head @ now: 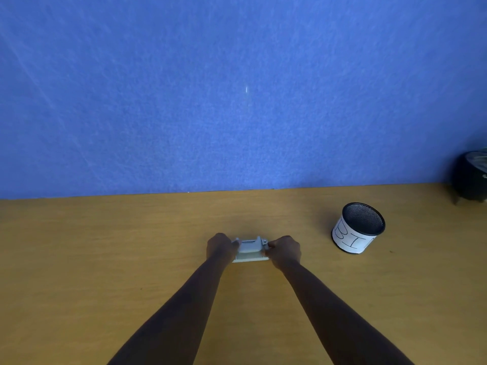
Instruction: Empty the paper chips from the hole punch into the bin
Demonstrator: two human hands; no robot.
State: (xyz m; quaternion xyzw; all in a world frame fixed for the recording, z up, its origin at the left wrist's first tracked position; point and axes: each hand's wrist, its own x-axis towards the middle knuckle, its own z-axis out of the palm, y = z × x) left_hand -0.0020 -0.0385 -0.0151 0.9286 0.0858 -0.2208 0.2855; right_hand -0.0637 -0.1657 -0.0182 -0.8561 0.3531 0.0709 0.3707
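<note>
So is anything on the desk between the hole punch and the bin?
No. In the head view, only bare wooden desk separates the pale grey hole punch from the black mesh bin with a white paper label.

Dark round object (473,177) cut by the right edge; hole punch (250,248) ends under both hands.

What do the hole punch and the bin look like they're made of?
Hole punch: pale grey, smooth and matte, probably plastic or painted metal; too small to settle. Bin: black wire mesh, seen in the fine grid inside its rim, wrapped in a white paper label with handwritten letters.
</note>
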